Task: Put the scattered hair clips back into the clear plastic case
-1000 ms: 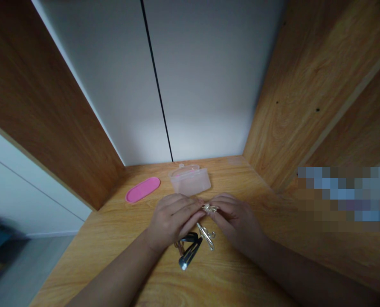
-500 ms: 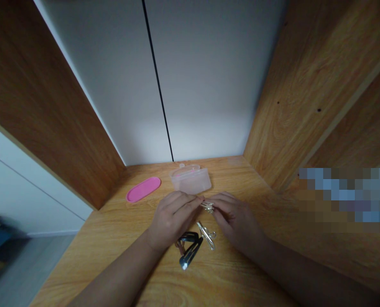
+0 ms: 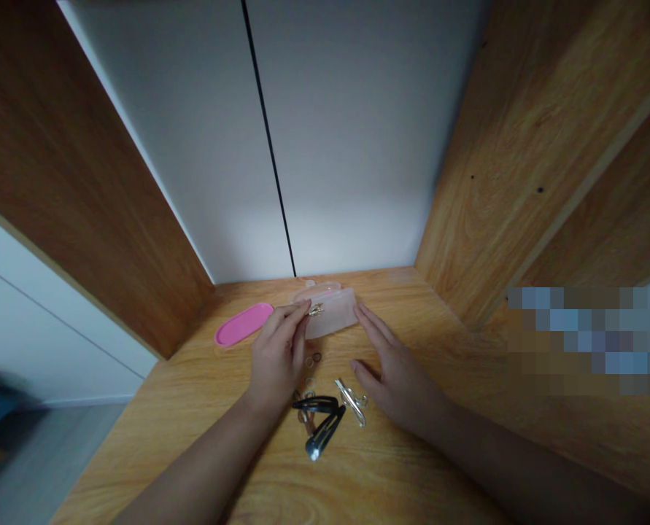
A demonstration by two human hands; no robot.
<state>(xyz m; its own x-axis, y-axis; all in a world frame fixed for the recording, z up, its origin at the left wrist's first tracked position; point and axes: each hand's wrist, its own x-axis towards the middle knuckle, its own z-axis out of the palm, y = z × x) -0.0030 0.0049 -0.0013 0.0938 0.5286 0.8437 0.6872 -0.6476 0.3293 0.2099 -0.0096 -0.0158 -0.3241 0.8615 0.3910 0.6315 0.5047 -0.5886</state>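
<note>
My left hand (image 3: 278,350) pinches a small gold hair clip (image 3: 316,310) between its fingertips, right at the near rim of a clear plastic box (image 3: 333,313). My right hand (image 3: 393,368) lies open on the wooden desk, its fingertips touching the box's right end. Between my wrists lie two dark snap clips (image 3: 320,423), a gold clip (image 3: 351,400) and some small hair rings (image 3: 312,360).
A pink oval lid (image 3: 244,324) lies left of the box. The wooden desk (image 3: 467,408) sits in a nook with wooden side panels and a white back wall. A blurred patch covers the far right. Floor shows at the lower left.
Both hands were together working the small gold clip. Now my left hand has carried it forward to the box, and my right hand has let go and opened beside the box.
</note>
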